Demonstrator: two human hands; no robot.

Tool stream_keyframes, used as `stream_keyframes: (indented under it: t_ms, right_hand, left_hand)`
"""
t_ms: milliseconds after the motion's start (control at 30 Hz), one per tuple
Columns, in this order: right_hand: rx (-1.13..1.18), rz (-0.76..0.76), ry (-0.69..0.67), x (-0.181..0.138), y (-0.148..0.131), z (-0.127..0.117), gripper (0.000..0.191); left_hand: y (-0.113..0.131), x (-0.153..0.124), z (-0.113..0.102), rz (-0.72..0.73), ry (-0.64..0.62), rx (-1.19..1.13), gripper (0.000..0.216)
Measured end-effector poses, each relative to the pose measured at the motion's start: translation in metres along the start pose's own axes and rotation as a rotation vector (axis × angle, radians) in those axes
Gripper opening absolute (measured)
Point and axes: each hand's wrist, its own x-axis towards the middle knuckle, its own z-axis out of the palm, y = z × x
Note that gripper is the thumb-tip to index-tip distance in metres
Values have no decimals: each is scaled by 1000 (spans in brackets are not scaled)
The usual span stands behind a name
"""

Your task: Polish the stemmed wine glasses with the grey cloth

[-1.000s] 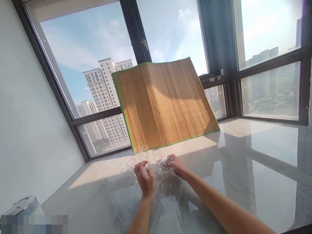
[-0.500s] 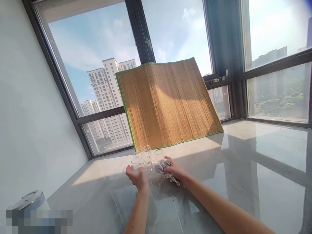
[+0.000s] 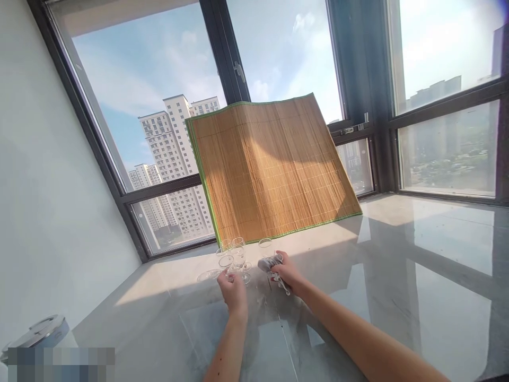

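My left hand (image 3: 233, 293) has its fingers closed at the lower part of a clear stemmed glass (image 3: 226, 262), at the near left of a small cluster. Behind it stand other stemmed glasses (image 3: 238, 254), overlapping so that their outlines blur together. My right hand (image 3: 288, 272) grips a crumpled grey-white cloth (image 3: 271, 263), one end hanging below the fingers. Just above this cloth shows the rim of another clear glass (image 3: 265, 247); the cloth and hand hide its lower part.
A bamboo mat (image 3: 270, 170) with green edging leans against the dark-framed windows behind the glasses. The glossy grey surface (image 3: 338, 318) reflects the windows. At the lower left stands a lidded pale container (image 3: 47, 331), partly covered by a pixelated patch. A white wall (image 3: 67, 159) borders the left.
My left hand has moved slightly right, and its spread fingers have closed at the front glass. My right hand, the cloth and the glass above it have shifted slightly up and right.
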Motion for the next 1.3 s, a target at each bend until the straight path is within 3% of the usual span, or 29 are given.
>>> stream_keyframes:
  t_ms: [133,233,400,700,900,1033,1133,1300]
  right_hand:
    - [-20,-62,199,14,-9,-22,60]
    - [-3,-85,285,21,-16,-38,56]
    - [30,-93,334,27,-21,-52,54]
    - [27,-132,353,32,-16,-52,68]
    - [-19,-125,477,18,-19,-39,91]
    - [10,-217,571,2,-26,-23,83]
    - [-25,-299,530,-8,-31,-11,71]
    - [-180,-422,293,-17,-32,4,64]
  left_hand:
    - [11,-16,2,256,-51,42,29]
    - [16,-26,4,342,-116,40,25]
    - [17,-29,2,247,-198,81,26]
    - [12,-26,5,195,-264,90,35]
    - [5,-24,10,224,-277,108,35]
    - [7,-24,8,239,-281,119,33]
    - [9,-25,8,253,-292,126,34]
    - [5,-27,9,282,-400,179,50]
